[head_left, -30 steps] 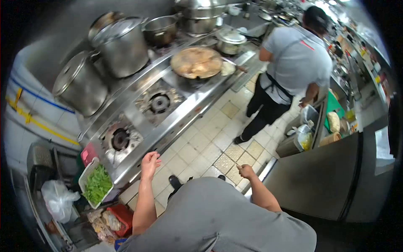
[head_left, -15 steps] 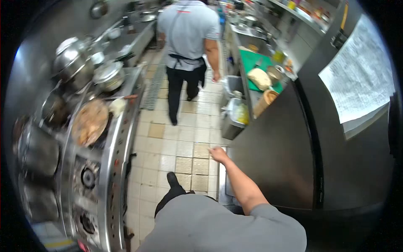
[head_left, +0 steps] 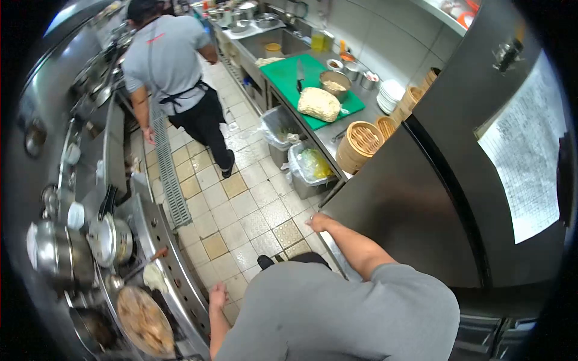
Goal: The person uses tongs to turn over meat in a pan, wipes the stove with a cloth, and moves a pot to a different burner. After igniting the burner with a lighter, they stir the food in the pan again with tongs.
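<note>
My right hand hangs low beside the edge of the dark steel fridge, touching nothing that I can make out. Its fingers look curled, but whether they are closed is too small to tell. My left hand is down by the front of the stove, with its fingers loosely bent and nothing visible in it. A pan of browned food sits on the stove to the left of that hand. Above it stand a lidded pot and a large steel pot.
A person walks ahead on the tiled floor. On the right counter lie a green board with a knife and dough, and bamboo steamers. Two lined bins stand below. A drain grate runs along the floor.
The view has turned right and moved forward. My left hand has come into view. The other person has shifted left in the view, and more of the right counter shows.
</note>
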The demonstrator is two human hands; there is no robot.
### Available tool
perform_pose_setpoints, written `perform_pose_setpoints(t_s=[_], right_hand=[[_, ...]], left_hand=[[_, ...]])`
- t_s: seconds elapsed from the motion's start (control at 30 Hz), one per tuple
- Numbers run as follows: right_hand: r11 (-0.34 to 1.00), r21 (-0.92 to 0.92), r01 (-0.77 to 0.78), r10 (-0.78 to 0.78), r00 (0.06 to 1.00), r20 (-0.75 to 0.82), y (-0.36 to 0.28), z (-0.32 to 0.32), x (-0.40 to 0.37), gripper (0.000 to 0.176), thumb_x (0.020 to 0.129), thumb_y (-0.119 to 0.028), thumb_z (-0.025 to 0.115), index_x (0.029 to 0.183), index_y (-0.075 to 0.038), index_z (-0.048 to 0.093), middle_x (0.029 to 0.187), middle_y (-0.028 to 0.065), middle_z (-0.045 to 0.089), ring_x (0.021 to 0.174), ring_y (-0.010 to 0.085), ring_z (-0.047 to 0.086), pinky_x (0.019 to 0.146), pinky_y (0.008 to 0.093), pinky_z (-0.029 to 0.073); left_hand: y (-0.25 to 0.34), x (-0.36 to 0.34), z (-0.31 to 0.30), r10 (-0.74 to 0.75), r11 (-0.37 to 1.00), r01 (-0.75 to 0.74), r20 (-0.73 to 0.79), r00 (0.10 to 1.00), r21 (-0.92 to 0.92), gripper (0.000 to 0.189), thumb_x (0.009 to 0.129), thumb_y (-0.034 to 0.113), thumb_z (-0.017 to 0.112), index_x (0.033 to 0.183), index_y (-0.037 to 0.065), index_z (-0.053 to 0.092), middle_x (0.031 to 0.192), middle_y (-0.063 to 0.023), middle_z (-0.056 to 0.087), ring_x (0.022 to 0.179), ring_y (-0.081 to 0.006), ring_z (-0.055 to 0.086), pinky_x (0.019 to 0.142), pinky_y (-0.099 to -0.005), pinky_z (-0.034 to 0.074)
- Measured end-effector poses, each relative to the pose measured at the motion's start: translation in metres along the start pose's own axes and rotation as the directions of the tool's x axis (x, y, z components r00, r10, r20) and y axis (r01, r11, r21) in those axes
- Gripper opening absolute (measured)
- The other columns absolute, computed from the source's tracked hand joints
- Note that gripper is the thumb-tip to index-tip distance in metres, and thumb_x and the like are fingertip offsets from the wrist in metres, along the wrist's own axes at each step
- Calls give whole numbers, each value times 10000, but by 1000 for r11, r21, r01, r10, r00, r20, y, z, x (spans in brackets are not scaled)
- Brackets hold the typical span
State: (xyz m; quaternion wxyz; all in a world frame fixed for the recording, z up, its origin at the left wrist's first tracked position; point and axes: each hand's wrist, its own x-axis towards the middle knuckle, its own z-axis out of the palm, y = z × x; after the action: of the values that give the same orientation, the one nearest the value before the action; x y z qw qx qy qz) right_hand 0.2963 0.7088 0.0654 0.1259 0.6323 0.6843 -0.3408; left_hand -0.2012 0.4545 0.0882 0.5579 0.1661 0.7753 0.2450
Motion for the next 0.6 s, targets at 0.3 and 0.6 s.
perform_pose_setpoints(t_s=[0.3, 0.6], right_hand=[[524, 812, -256, 392, 919, 37, 1, -62, 28, 217, 947, -242, 618, 869, -41, 643, 731, 56, 643, 603, 172, 675, 459, 332, 499], [693, 502, 518, -122, 770, -626, -111, -364, 392, 205, 928, -182, 658, 1065, -31, 654, 798, 50, 666, 718, 146, 626, 650, 325, 522]], left_hand=[[291, 174, 1, 333, 882, -376, 187, 924, 284, 423, 951, 292, 634, 1285, 36, 594, 1107, -73, 685, 949, -181, 641, 792, -327, 513], [261, 297, -68, 433, 789, -391, 22, 901, 475, 306, 908, 343, 601, 1032, 68, 655, 829, -114, 663, 692, -226, 635, 599, -377, 495]])
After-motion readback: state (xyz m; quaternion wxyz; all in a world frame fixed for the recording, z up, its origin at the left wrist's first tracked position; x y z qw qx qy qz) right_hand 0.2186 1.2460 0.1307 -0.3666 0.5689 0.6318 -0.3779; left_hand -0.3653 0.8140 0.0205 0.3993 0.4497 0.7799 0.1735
